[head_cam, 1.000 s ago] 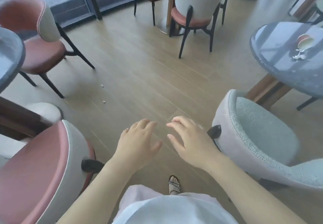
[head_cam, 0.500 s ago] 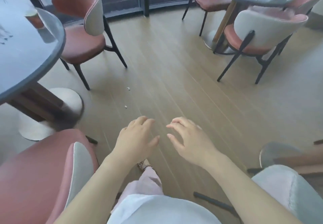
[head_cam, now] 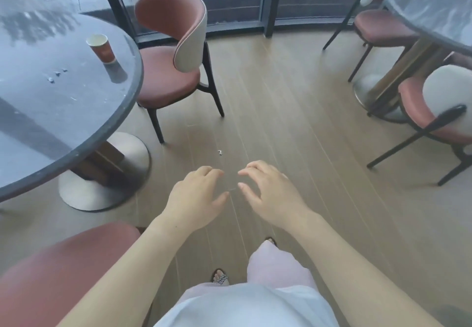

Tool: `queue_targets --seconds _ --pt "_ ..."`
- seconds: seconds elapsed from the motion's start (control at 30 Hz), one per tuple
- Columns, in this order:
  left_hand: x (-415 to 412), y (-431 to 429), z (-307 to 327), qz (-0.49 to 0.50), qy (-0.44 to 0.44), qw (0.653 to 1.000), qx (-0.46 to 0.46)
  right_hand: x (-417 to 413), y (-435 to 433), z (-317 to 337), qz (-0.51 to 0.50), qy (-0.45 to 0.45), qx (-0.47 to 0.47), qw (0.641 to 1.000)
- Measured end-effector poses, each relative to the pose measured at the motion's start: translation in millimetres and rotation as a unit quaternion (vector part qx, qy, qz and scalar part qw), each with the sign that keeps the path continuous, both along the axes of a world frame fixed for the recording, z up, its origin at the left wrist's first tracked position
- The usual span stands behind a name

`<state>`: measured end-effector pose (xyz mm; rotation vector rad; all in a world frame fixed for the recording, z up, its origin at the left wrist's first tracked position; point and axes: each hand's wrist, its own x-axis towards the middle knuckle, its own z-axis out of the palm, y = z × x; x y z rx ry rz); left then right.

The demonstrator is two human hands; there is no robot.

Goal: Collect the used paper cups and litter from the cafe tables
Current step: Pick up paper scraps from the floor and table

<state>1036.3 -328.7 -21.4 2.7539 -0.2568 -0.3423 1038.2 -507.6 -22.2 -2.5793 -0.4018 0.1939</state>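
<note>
Fingers (head_cam: pixel 212 172) of the left hand (head_cam: pixel 196 194) loosely curled, thumb out, gripping nothing. Fingers (head_cam: pixel 255 167) of the right hand (head_cam: pixel 272 194) much the same, spread a little wider, also empty. Both hands held out over the floor (head_cam: pixel 281 96), close together but not touching, well apart from any table.

Main task item: a paper cup (head_cam: pixel 101 48), upright near the right-hand edge of the round dark table (head_cam: pixel 120 114) at left. Red-brown wall, white rim, no lid. Looks light and thin-walled, so probably dents under a hard squeeze and tips at a nudge. Best taken round the middle of the wall, thumb opposite fingers, gently, and kept level. Contents, if any, not visible: pale inside near the rim, bottom hidden.

Near the cup, toward the table's middle, a few small scraps (head_cam: pixel 55 75). Tiny and light, likely better pinched one by one or swept into a palm. On the floor just ahead of the hands, one small white bit of litter (head_cam: pixel 220 152), probably a fingertip pinch.

No bag, bin or tray in view for the collected things.
</note>
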Motion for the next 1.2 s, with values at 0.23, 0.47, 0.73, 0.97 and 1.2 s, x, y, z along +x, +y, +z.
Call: queue_targets --seconds 0.23,0.47,0.73,0.97,1.2 --pt "116 -4 -17 0.057 0.006 0.998 -0.001 137 1 -26 0.066 0.024 -0.005 0.998" --pt "257 -29 -47 0.122 0.053 0.991 0.016 293 -23 -54 0.124 0.046 -0.039 0.99" --pt "355 -20 -76 0.159 0.074 0.984 0.043 410 0 -81 0.186 0.031 -0.013 0.982" --pt "400 15 -162 0.14 0.068 0.987 0.049 461 38 -174 0.177 0.031 -0.004 0.984" --pt "412 48 -337 0.126 0.086 0.986 0.061 486 72 -349 0.191 0.055 -0.034 0.98"
